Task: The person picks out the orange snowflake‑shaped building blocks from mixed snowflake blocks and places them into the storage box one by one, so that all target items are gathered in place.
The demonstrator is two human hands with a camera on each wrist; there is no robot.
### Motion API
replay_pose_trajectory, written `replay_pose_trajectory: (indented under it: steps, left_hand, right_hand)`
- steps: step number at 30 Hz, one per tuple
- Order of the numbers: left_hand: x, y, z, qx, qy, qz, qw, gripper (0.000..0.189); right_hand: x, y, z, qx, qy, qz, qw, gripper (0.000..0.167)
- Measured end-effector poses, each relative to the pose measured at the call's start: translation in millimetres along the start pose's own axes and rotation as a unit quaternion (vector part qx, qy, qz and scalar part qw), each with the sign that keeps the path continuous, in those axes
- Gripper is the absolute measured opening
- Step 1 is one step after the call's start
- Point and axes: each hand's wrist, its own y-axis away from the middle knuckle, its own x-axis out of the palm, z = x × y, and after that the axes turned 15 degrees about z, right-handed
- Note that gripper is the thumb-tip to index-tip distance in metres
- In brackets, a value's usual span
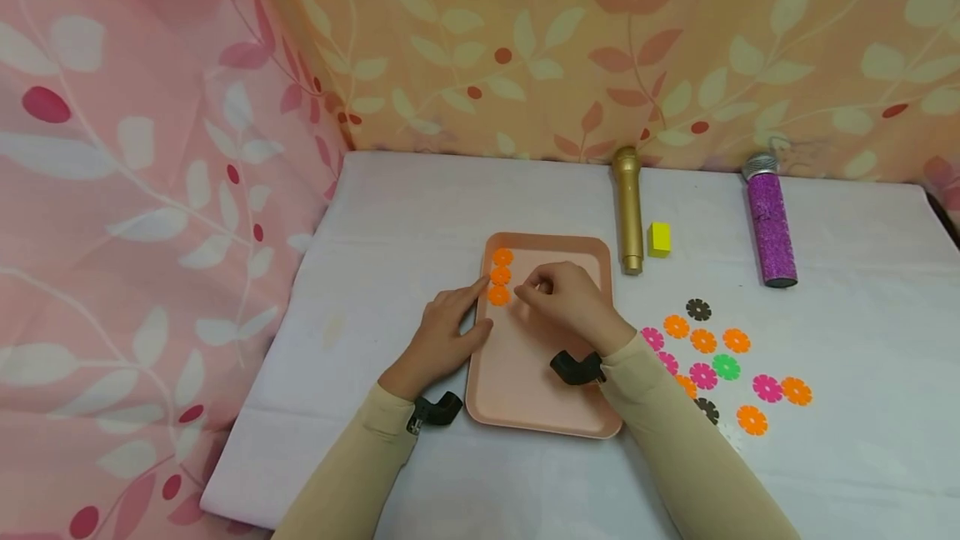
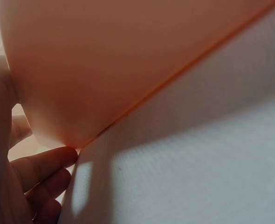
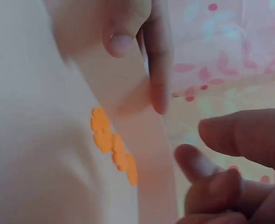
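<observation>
And at the far left, pink fabric printed with pale leaves and red dots (image 1: 150,223) drops beside a table under smooth white cloth (image 1: 375,232). In comes the left hand (image 1: 438,336), out of a ribbed-cuffed beige sleeve (image 1: 348,461), fingers extended and thumb apart, touching the left rim of a matte peach tray, rectangular with rounded corners (image 1: 517,390). Right there, inside the upper left of the tray, three flat orange petal-edged discs (image 1: 500,275) run in a close column! Above the tray hangs the right hand (image 1: 570,302), fingers loosely bent, a narrow gap at the thumb, nothing seen in its grasp. On across the table: a glossy gold microphone (image 1: 631,215) lying lengthwise, a small yellow block (image 1: 659,240) beside it, then scattered petal-edged discs in orange, pink, green and dark brown (image 1: 703,341), and a purple glitter-coated microphone with a silvery mesh head (image 1: 771,227)
</observation>
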Motion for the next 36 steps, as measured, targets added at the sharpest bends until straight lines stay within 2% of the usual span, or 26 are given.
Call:
replay_pose_trajectory:
  steps: [6,12,28,32,36]
  left_hand:
    - [-0.6,-0.5,-1.2,0.001,0.007,-0.003,1.0000,0.067]
    - [0.1,-1.2,-2.0,-0.003,0.004,-0.001,1.0000,0.066]
    - [0.0,-4.7,2.8,0.002,0.010,-0.012,0.9999,0.067]
    - [0.4,-3.4,3.1,-0.001,0.014,-0.019,0.9997,0.067]
    - [2.7,-3.7,3.0,0.001,0.019,-0.013,0.9997,0.067]
  right_hand:
    - [-4.7,22.7,8.4,0.000,0.027,0.009,0.9996,0.021]
    - [-7.6,44.5,8.1,-0.007,0.044,-0.004,0.9990,0.018]
    - [-27.5,94.1,-15.6,0.037,0.052,-0.036,0.9973,0.014]
    - [-29.1,106.1,-20.8,0.052,0.066,-0.036,0.9958,0.016]
    - [-29.8,122.4,-31.3,0.069,0.079,-0.028,0.9940,0.014]
